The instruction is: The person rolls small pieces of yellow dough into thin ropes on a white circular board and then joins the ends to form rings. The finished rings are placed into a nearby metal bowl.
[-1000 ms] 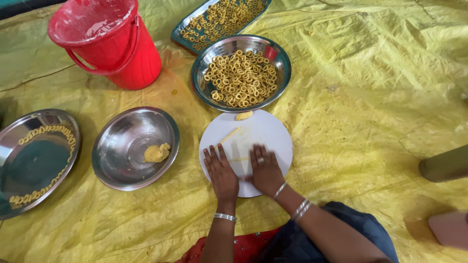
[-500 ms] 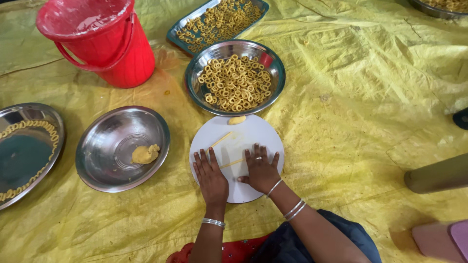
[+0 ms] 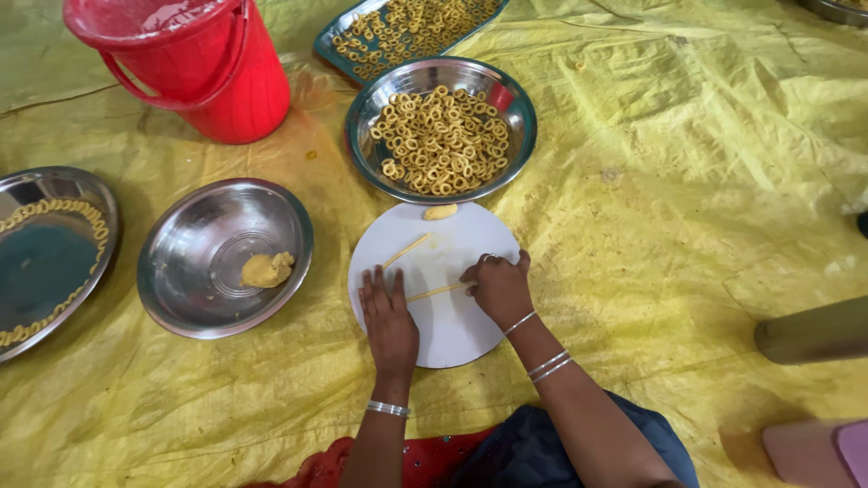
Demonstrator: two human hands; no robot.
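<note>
A round white board (image 3: 452, 334) lies on the yellow sheet before me. My left hand (image 3: 389, 316) rests flat on its left part, fingers together. On the board's right side my right hand (image 3: 497, 285) presses one end of a thin yellow dough strand (image 3: 432, 293) that runs between both hands. A second strand (image 3: 405, 251) lies loose higher on the board, and a small dough lump (image 3: 440, 212) sits at its far edge.
A steel bowl (image 3: 366, 108) of small dough rings stands beyond the board, a blue tray (image 3: 330, 41) of rings behind it. Left are a steel bowl (image 3: 199, 298) holding a dough ball (image 3: 266, 269), a steel plate (image 3: 90, 194) and a red bucket (image 3: 235, 86).
My hands have spread apart on the board, rolling the dough out into a longer, thinner strand. The camera view has shifted a little.
</note>
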